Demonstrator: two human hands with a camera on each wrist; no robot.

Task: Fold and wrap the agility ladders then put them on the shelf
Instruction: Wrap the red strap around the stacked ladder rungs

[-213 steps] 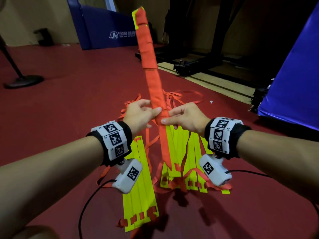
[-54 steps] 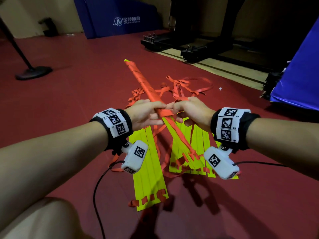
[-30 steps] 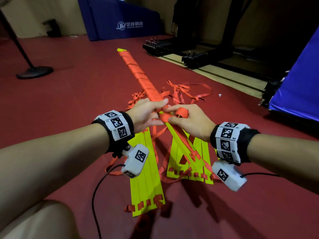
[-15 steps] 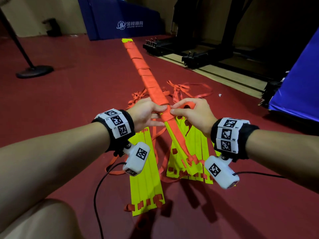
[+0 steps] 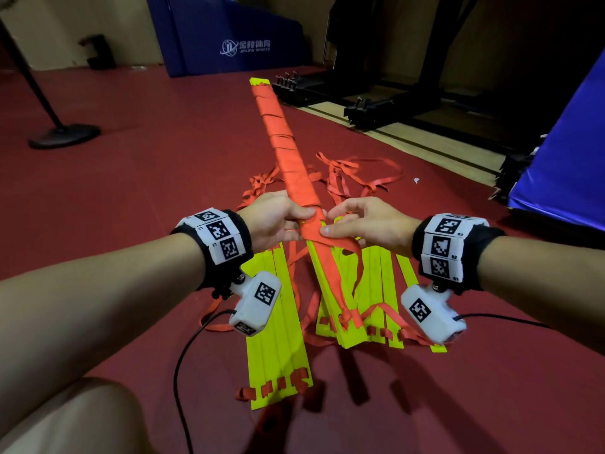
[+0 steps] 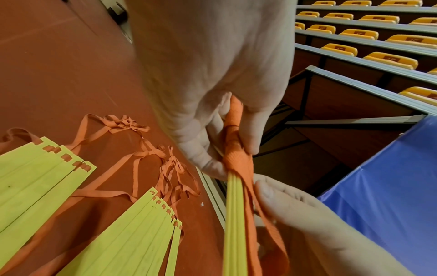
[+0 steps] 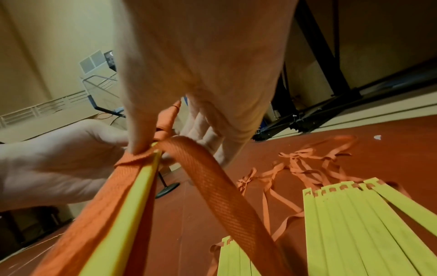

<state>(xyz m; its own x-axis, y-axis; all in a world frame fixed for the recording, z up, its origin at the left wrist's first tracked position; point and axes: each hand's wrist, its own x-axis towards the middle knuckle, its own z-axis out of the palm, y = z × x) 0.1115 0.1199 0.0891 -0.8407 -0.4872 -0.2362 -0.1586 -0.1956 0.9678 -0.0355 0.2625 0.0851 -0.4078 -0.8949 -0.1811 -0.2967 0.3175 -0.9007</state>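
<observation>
A dark red gym floor [image 5: 147, 165] stretches out to a blue mat [image 5: 235, 37] leaning against the far wall and black equipment frames [image 5: 386, 103] at the right, with a round stand base [image 5: 65, 136] off to the left. Rows of yellow seats [image 6: 369, 37] show in the left wrist view.

In the middle of the head view a long bundle of yellow rungs [image 5: 288, 158], wound along most of its length in orange strap, slants up and away from the person. Both hands meet on it where the winding ends. The left hand [image 5: 275, 221] grips the bundle from the left, fingers curled round it, thumb on top. The right hand [image 5: 363, 224] sits just beside it on the right, thumb and forefinger pinching the loose orange strap [image 7: 212, 177] against the rungs; the other fingers are spread. The strap loops down from that pinch toward the floor.

Below the hands, two more fans of yellow rungs lie flat on the floor: one under the left wrist [image 5: 278, 339], one under the right [image 5: 376, 296]. Tangled orange straps [image 5: 357, 175] trail on the floor beyond them.
</observation>
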